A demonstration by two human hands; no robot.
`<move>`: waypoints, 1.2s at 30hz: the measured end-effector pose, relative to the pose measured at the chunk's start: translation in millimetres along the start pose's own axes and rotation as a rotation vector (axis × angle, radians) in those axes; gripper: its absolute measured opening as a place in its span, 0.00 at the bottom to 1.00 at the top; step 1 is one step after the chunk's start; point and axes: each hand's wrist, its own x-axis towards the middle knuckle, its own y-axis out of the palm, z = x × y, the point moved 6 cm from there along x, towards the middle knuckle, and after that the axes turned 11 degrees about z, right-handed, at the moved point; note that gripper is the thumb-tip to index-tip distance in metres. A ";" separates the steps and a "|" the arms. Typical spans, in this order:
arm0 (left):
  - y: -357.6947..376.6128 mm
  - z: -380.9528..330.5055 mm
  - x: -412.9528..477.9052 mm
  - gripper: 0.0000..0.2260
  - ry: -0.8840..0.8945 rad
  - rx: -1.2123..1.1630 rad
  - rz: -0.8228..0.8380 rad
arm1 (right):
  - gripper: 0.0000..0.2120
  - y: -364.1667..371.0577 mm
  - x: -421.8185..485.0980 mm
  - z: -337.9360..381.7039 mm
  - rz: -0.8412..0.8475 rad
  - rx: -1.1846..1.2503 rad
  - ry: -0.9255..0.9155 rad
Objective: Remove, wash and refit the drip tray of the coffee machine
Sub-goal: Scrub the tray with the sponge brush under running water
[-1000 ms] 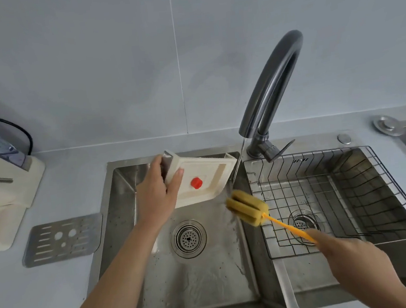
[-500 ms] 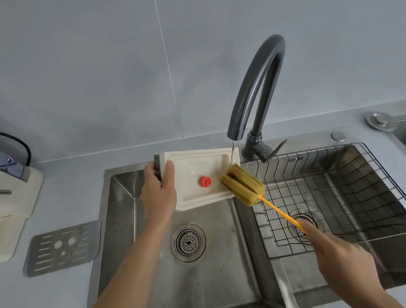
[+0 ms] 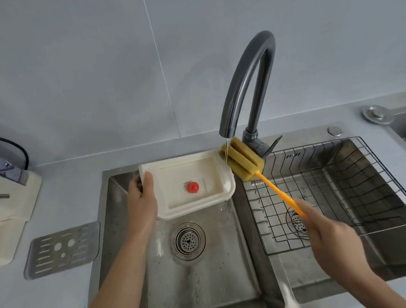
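The cream drip tray [image 3: 191, 170], with a red float [image 3: 192, 187] in its middle, is held over the left sink basin, open side up. My left hand [image 3: 141, 204] grips its left edge. My right hand [image 3: 332, 243] holds the orange handle of a sponge brush; its yellow sponge head [image 3: 241, 161] sits under the tap spout at the tray's right corner. A thin stream of water falls from the spout onto the sponge. The metal grille [image 3: 62, 249] of the tray lies on the counter at the left, next to the cream coffee machine [image 3: 1, 210].
The dark curved tap [image 3: 250, 84] rises behind the divider of the double steel sink [image 3: 120, 236]. A wire rack [image 3: 337, 190] fills the right basin. Each basin has a drain strainer. Another round fitting sits on the counter at the far right.
The tray has levelled out and shifted right, towards the spout. The sponge head has risen from over the basin to directly under the running water.
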 end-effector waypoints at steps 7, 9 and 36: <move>0.9 11.8 0.6 0.10 -0.021 -0.042 -0.023 | 0.38 29.4 -20.7 4.3 0.185 -0.191 -0.007; 2.1 19.4 -1.6 0.11 -0.053 -0.037 -0.025 | 0.36 26.5 -26.6 1.1 0.146 -0.191 -0.058; 137.3 33.5 -22.7 0.13 -0.338 -0.101 0.533 | 0.29 4.5 -35.8 3.6 -0.060 -0.215 -0.061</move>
